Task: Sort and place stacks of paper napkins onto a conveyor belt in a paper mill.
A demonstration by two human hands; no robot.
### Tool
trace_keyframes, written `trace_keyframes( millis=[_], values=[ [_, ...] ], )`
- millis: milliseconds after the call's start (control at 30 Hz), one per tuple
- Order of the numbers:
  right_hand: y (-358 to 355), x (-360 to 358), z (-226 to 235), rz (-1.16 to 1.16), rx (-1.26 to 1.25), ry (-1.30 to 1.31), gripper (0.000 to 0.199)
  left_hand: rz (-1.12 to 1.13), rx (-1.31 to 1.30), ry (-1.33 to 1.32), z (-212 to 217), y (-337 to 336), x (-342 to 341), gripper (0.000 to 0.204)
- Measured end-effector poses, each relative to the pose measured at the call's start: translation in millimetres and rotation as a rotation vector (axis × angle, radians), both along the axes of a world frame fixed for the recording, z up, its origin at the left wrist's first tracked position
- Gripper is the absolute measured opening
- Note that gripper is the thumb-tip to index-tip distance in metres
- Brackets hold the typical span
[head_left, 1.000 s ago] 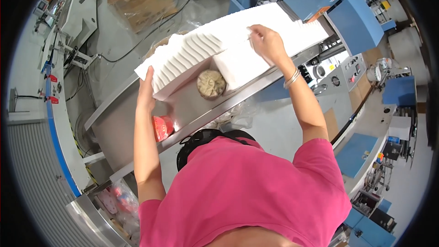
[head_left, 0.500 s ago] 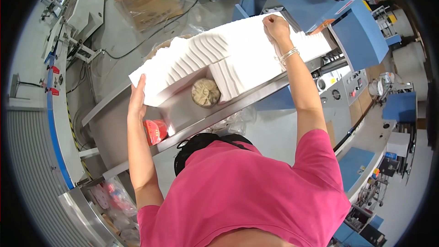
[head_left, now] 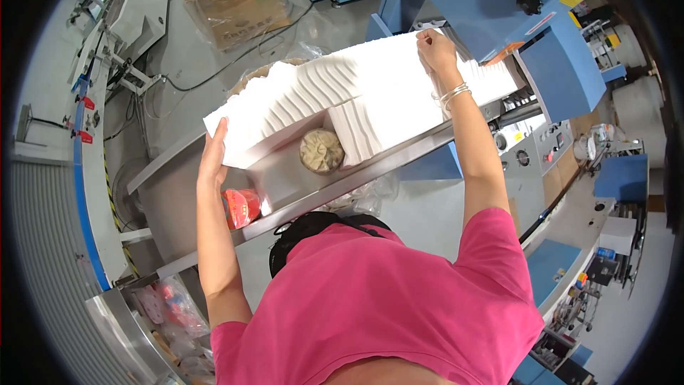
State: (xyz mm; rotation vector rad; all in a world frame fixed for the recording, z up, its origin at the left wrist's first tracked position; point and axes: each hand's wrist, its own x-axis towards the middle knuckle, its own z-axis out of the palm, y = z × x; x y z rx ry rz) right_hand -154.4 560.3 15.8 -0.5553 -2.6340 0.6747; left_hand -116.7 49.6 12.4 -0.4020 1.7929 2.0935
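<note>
A long row of white, soft-looking folded sheets (head_left: pixel 313 89) with wavy edges lies along a metal trough (head_left: pixel 285 175). My left hand (head_left: pixel 213 155) rests against the row's left end, its fingers stretched out along the white side. At the far right part of the row, my right hand (head_left: pixel 437 51) is closed with the fingers curled in over the far edge; what is in them, if anything, is hidden. A shorter white stack (head_left: pixel 354 128) stands on the near side of the row. Beside it sits a round bundle wrapped in beige cloth (head_left: pixel 321 151).
A red plastic packet (head_left: pixel 242 207) lies in the trough near my left forearm. Blue machine housing (head_left: pixel 491 0) with a black knob rises at the far right. A cardboard box (head_left: pixel 235 3) in clear plastic and a black cable (head_left: pixel 214 84) are on the floor beyond.
The view has shifted slightly. My right hand is still closed over the far edge, its fingers turned a little; my left hand stays at the left end of the row.
</note>
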Motion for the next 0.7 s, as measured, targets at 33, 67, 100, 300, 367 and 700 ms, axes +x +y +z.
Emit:
trace_keyframes(
  millis=[33, 67, 100, 300, 367, 700],
  values=[
    [-2.6, 2.2, 1.9, 0.041, 0.006, 0.02, 0.015, -0.01, -0.011, 0.003, 2.3, 0.6, -0.3, 0.074],
    [-5.3, 4.2, 4.0, 0.082, 0.012, 0.04, 0.014, -0.021, -0.022, 0.006, 3.7, 1.3, -0.5, 0.074],
    [-8.6, 6.5, 6.8, 0.086, 0.015, 0.039, 0.014, -0.017, -0.019, 0.006, 3.8, 1.6, -0.9, 0.074],
    [-4.7, 4.3, 7.3, 0.135, 0.103, 0.012, 0.014, -0.028, -0.047, -0.006, 1.2, 1.8, -3.9, 0.077],
    [-7.9, 5.8, 14.0, 0.131, 0.046, -0.157, 0.016, -0.027, -0.037, -0.017, 1.7, 1.7, -3.7, 0.079],
    [-37.7, 18.1, 26.7, 0.248, 0.36, -0.361, 0.056, -0.071, -0.044, 0.031, -2.8, -1.6, -4.0, 0.083]
  ],
)
